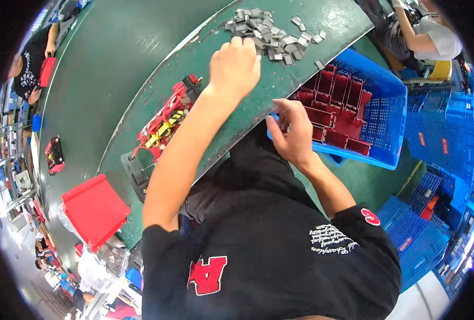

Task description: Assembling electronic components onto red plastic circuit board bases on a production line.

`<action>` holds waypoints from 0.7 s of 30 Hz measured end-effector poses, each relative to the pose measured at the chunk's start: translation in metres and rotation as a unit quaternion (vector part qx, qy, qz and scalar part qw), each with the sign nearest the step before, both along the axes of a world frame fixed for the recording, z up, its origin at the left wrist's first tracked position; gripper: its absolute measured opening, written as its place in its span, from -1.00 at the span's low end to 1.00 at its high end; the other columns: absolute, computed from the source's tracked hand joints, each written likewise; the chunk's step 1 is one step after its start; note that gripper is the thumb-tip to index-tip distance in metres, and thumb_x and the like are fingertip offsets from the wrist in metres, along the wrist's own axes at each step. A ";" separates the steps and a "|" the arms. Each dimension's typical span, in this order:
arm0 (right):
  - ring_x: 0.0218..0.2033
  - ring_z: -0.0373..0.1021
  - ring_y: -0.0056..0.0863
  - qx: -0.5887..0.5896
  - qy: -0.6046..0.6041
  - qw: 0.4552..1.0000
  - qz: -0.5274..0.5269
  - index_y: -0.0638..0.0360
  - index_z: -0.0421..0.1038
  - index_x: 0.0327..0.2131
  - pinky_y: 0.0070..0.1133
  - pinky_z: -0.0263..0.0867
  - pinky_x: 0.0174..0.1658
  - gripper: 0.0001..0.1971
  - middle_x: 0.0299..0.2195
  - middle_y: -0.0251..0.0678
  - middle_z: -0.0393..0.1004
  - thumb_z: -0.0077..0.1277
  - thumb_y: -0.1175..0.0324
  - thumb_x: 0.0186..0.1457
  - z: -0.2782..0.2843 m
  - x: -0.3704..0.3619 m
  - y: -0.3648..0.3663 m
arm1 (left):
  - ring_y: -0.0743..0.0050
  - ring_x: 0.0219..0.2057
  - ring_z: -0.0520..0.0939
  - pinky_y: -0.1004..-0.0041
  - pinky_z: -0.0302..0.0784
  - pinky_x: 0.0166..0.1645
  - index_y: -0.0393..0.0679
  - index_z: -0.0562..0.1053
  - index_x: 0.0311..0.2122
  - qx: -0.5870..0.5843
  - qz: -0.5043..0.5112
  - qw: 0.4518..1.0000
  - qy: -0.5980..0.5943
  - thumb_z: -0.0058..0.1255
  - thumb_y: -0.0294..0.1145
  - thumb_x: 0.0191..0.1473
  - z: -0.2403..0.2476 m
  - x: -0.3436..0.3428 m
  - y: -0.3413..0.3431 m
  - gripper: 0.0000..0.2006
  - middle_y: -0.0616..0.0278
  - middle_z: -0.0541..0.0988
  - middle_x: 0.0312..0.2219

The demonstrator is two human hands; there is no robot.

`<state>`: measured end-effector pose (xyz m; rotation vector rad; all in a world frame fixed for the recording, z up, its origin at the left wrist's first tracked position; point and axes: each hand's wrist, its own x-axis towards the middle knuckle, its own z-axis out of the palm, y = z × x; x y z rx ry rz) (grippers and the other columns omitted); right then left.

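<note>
My left hand (pixel 233 69) reaches over the bench to the near edge of a heap of small flat grey pieces (pixel 271 35). Its fingers are curled closed and their tips are turned away, so whatever they hold is hidden. At the bench's edge, my right hand (pixel 294 130) is loosely curved, thumb and forefinger apart, over the left corner of a blue plastic crate (pixel 389 125). Blue shows in the gap between them; whether the hand touches the crate I cannot tell. Dark red box-shaped parts (pixel 333 101) lie in rows inside the crate.
Tangled red and yellow cables (pixel 165 128) lie beside my left forearm. A red tray (pixel 95 210) sits at the left on the green bench (pixel 215 141). More blue crates (pixel 442 138) are stacked at the right. Other people work at the far left and upper right.
</note>
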<state>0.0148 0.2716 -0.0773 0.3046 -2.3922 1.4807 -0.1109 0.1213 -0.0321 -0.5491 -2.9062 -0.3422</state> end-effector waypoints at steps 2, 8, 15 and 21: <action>-0.55 0.29 -0.64 0.011 -0.008 0.999 -0.032 0.23 0.40 -0.14 -0.67 0.25 -0.49 -0.68 -0.39 -0.32 0.38 0.14 0.56 -0.02 0.000 -0.001 0.020 | 0.01 -0.24 0.62 0.19 0.59 -0.20 -0.27 0.43 -0.24 -0.023 0.053 0.998 -0.018 0.14 -0.22 0.02 -0.017 -0.022 0.017 -0.68 -0.09 0.54 -0.30; -0.45 0.40 -0.63 -0.028 -0.077 0.980 -0.182 0.24 0.45 -0.19 -0.65 0.35 -0.37 -0.79 -0.39 -0.34 0.47 0.12 0.49 0.05 -0.024 0.000 0.075 | -0.12 -0.34 0.63 0.08 0.57 -0.27 -0.28 0.44 -0.37 -0.012 0.055 0.998 0.024 0.07 -0.29 0.03 -0.048 -0.040 0.033 -0.77 -0.10 0.57 -0.41; -0.48 0.44 -0.47 0.081 0.053 0.982 -0.164 0.24 0.50 -0.26 -0.58 0.37 -0.37 -0.83 -0.41 -0.22 0.47 0.16 0.46 0.03 -0.015 -0.079 0.088 | -0.06 -0.39 0.65 0.20 0.60 -0.29 -0.29 0.40 -0.33 -0.013 0.047 0.999 0.016 0.05 -0.38 0.00 -0.018 -0.018 0.023 -0.80 -0.10 0.56 -0.42; -0.33 0.48 -0.10 0.230 0.028 0.959 -0.162 0.20 0.55 -0.33 -0.35 0.37 -0.21 -0.79 -0.39 -0.07 0.54 0.08 0.27 0.04 -0.018 -0.120 0.089 | -0.06 -0.33 0.58 0.18 0.51 -0.24 -0.18 0.47 -0.21 0.129 0.102 0.982 0.098 -0.06 -0.47 0.10 0.029 0.057 -0.040 -0.85 0.00 0.54 -0.33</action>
